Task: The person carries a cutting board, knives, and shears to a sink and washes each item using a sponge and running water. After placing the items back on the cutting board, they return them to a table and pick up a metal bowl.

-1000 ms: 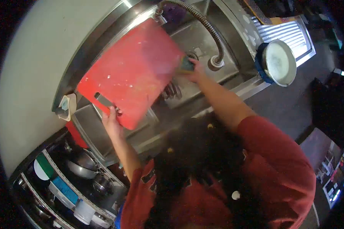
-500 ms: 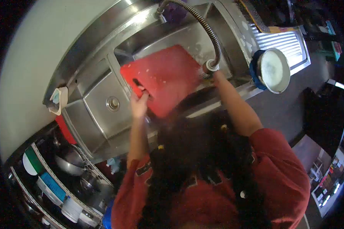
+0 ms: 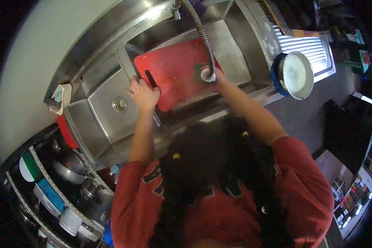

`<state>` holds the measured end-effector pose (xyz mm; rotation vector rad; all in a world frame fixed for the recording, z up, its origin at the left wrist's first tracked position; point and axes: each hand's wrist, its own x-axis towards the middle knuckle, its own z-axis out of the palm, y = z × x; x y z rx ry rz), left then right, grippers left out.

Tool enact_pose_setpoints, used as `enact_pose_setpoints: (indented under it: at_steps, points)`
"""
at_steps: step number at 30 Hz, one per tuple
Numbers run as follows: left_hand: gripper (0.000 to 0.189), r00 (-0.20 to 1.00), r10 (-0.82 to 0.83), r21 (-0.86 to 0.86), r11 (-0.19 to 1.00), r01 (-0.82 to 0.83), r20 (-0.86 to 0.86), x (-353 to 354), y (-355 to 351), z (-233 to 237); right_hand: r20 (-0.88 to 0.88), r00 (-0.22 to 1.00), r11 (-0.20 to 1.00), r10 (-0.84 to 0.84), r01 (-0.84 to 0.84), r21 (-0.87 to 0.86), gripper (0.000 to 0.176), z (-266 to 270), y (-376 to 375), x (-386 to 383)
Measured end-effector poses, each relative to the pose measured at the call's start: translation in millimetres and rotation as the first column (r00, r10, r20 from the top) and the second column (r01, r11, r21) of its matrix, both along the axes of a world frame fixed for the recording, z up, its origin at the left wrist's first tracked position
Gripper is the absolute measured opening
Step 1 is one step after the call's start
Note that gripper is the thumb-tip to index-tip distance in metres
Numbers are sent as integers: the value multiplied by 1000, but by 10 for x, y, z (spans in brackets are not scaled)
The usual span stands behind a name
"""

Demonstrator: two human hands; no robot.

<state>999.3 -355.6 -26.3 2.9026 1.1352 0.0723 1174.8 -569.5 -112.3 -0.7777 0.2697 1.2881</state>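
Observation:
A red cutting board point(image 3: 175, 76) lies slanted in the right-hand basin, its dark handle slot towards the left. My left hand point(image 3: 145, 94) is at the board's left edge beside that slot, fingers spread, with the fingertips reaching past the edge over the basin divider. Over the board's right part, my right hand point(image 3: 220, 77) is closed round the spray head point(image 3: 208, 75) of a flexible metal hose point(image 3: 201, 33). A small green patch shows beside the spray head, partly covered by it. My right fingers are mostly hidden behind the head.
The left basin point(image 3: 101, 107) has a drain strainer point(image 3: 120, 105). A beige caddy point(image 3: 62, 99) sits at the sink's left end. On the right stands a metal pot point(image 3: 297, 76) with whitish contents, near a ridged drainboard point(image 3: 304, 47). A rack with bowls point(image 3: 70, 168) is at lower left.
The board has gone down flatter into the basin. My left hand has come off the handle slot and spread its fingers at the edge. My right hand has moved left with the spray head.

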Motion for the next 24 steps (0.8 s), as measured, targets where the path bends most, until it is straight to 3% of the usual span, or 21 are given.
enact_pose_setpoints:
  at_steps: [1, 2, 3, 4, 5, 6, 7, 8, 10, 11, 13, 15, 17, 18, 21, 22, 23, 24]
  points:
    - [56, 1000, 1, 3, 1000, -1, -9, -42, 1, -48, -75, 991, 988, -114, 121, 95, 24, -199, 76, -204]
    - [61, 997, -5, -3, 1000, 5, 77, -79, 6, -135, -83, 990, 988, -115, 123, 97, 24, -358, 187, -416]
    - [65, 987, -13, -10, 1000, 15, 161, -102, 5, -185, 504, 862, 977, -63, 155, -144, 26, -493, 308, -645]
    - [65, 988, -18, -11, 1000, 20, 151, -102, -3, -166, 880, 448, 896, 158, 310, -319, 31, -552, 416, -853]
    - [72, 985, -35, -13, 999, 37, 168, -82, -15, -119, 876, 455, 894, 158, 311, -323, 31, -400, 515, -1008]
    - [80, 981, -48, -16, 999, 52, 186, -74, -18, -97, 907, 204, 844, 369, 335, -419, 37, -72, 608, -1112]
    - [80, 983, -47, -21, 998, 52, 180, -97, -13, -107, 829, -59, 779, 557, 383, -496, 44, 184, 673, -1188]
    - [86, 971, -38, -63, 997, 54, 235, -107, 4, -116, 827, -56, 778, 559, 381, -500, 44, 304, 727, -1235]
    - [92, 957, -30, -108, 992, 64, 288, -92, 24, -98, 900, -14, 899, 437, -13, -437, 47, 408, 806, -1284]
    - [94, 953, -21, -121, 991, 60, 303, -102, 27, -84, 898, -10, 898, 440, -11, -440, 47, 390, 820, -1293]
    - [97, 949, -11, -137, 989, 57, 316, -87, 18, -23, 823, -180, 815, 538, -135, -563, 33, 240, 849, -1313]
    - [95, 990, -89, -27, 995, 93, 113, -80, -9, -4, 878, -286, 911, 384, -39, -411, 26, -395, 606, -1009]
    - [93, 989, -70, -88, 993, 82, 133, -99, 23, -15, 573, -200, 586, 795, 7, -811, 20, -399, 472, -533]
    - [91, 987, -51, -142, 987, 73, 153, -86, 49, -25, 573, -200, 586, 795, 7, -810, 20, -538, 426, -406]
    - [89, 976, -63, -122, 988, 90, 210, -107, 116, -100, 342, -301, 390, 890, 113, -914, 16, -1266, 239, -410]
    - [89, 977, -53, -129, 988, 81, 205, -124, 125, -127, 256, -339, 320, 905, 149, -936, 15, -1041, 296, -405]
    - [89, 963, -22, -131, 990, 58, 267, -117, 145, -148, 451, -375, 520, 810, 101, -848, 13, -795, 415, -637]
    - [90, 944, 5, -132, 990, 41, 329, -103, 165, -157, 576, -302, 624, 760, 88, -777, 16, -579, 566, -861]
